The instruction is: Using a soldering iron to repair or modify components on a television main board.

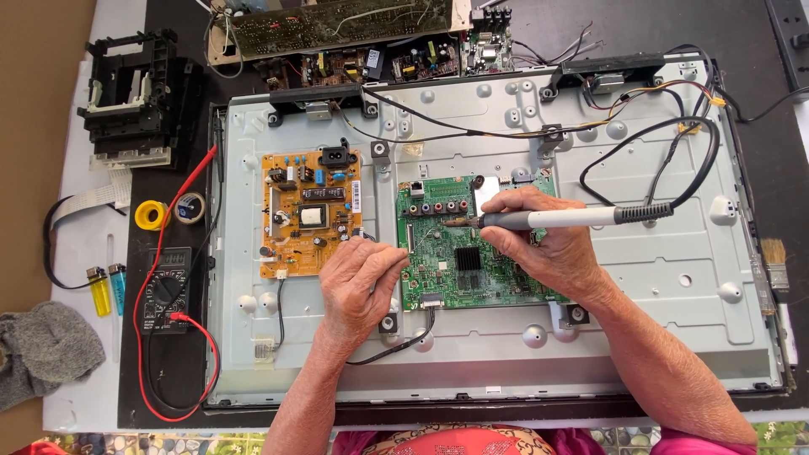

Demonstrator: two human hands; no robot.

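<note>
Small grey multimeter screen (174, 257) at left; white label strip (356, 196) on orange board's right edge.

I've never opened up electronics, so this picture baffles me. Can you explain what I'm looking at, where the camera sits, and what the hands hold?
The camera is worn on the person's head and looks straight down at a workbench. On it lies the opened metal back of a flat screen, with a green circuit board in the middle and an orange-brown one beside it. The right hand holds a grey soldering iron, its tip on the green board. The left hand pinches something thin at that board's edge; I cannot tell what. To the left lie a multimeter with red and black leads, a solder spool and two lighters.
</note>
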